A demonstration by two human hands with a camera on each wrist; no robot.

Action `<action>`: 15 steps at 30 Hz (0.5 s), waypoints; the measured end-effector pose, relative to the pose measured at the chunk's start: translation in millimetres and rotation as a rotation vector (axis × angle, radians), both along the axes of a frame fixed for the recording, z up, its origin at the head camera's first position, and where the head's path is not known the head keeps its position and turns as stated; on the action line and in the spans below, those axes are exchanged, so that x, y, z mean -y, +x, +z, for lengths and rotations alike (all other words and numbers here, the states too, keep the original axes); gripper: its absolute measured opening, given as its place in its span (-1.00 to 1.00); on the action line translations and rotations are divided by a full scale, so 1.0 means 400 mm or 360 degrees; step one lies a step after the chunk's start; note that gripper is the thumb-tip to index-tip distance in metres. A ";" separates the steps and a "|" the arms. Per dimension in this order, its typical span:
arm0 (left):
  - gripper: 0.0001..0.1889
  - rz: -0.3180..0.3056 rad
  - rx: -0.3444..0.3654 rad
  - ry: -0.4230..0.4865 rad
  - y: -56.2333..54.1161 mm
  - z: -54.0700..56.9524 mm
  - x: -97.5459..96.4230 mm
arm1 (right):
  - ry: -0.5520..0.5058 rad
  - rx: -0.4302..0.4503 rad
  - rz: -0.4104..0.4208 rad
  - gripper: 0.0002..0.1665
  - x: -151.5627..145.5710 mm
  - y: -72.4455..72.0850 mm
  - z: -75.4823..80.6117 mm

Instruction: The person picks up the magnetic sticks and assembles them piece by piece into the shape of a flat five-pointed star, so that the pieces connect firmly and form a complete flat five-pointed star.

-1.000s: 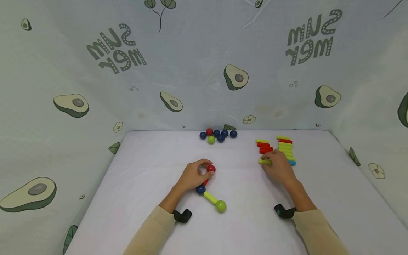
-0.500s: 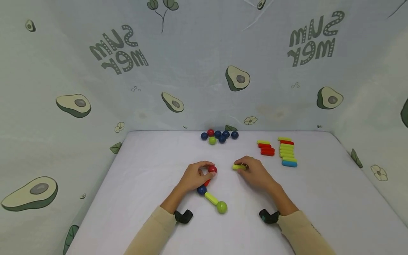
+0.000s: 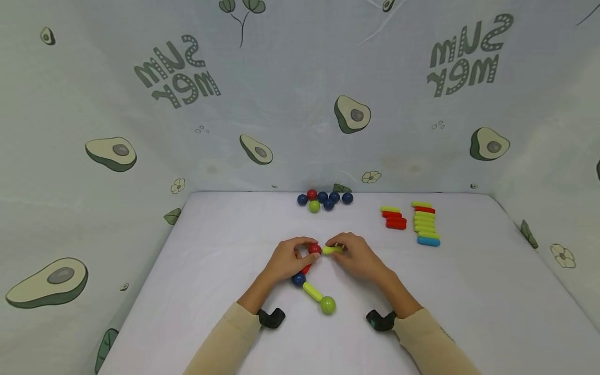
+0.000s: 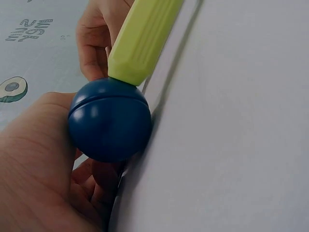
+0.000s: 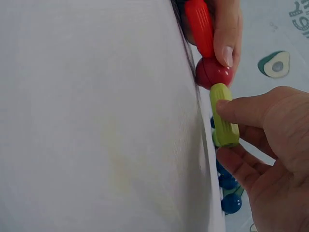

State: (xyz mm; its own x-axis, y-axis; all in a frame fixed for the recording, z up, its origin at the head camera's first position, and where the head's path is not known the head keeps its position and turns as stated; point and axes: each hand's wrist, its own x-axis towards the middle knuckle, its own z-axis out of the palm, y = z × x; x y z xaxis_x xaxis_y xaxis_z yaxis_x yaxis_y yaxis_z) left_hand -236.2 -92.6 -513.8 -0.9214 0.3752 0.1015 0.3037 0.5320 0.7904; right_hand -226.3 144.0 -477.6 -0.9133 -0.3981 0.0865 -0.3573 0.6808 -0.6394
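My left hand (image 3: 286,260) pinches a red ball (image 3: 314,249) at one end of a joined chain. From that ball a red rod (image 5: 200,29) runs to a blue ball (image 4: 111,121), then a yellow-green rod (image 3: 312,291) leads to a green ball (image 3: 328,305) nearest me. Between the thumb and fingers of my right hand (image 3: 358,256) is another yellow-green rod (image 5: 223,113). In the right wrist view its tip meets the red ball; whether it is inserted I cannot tell. The left fingers partly cover the red rod in the head view.
Several loose balls, blue (image 3: 347,198), red (image 3: 311,195) and green (image 3: 314,206), lie at the table's back edge. At the right are two columns of rods, with red rods (image 3: 396,224) in one and a blue rod (image 3: 428,241) ending the other. White cloth covers the table (image 3: 211,234).
My right hand has carried the yellow-green rod left from the rod columns to the red ball. The left hand has kept its hold on the red ball, almost still.
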 end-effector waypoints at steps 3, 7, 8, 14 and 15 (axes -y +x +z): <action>-0.62 -0.0011 -0.0026 -0.0004 0.000 -0.001 0.001 | 0.0002 0.0020 0.0008 -0.66 0.008 0.001 -0.002; -0.63 -0.0005 -0.0096 -0.0048 -0.001 0.000 0.002 | -0.0014 0.0014 0.0011 -0.65 0.013 0.004 -0.007; -0.63 -0.0002 -0.0118 -0.0069 -0.001 0.000 0.001 | -0.0017 0.0002 0.0017 -0.66 0.014 0.004 -0.008; -0.58 0.0011 -0.0190 -0.0213 0.003 0.015 -0.009 | -0.0044 -0.0034 0.0041 -0.65 0.021 0.000 -0.010; -0.57 0.0006 -0.0193 -0.0233 0.003 0.017 -0.012 | -0.0044 -0.0042 0.0040 -0.65 0.022 -0.001 -0.011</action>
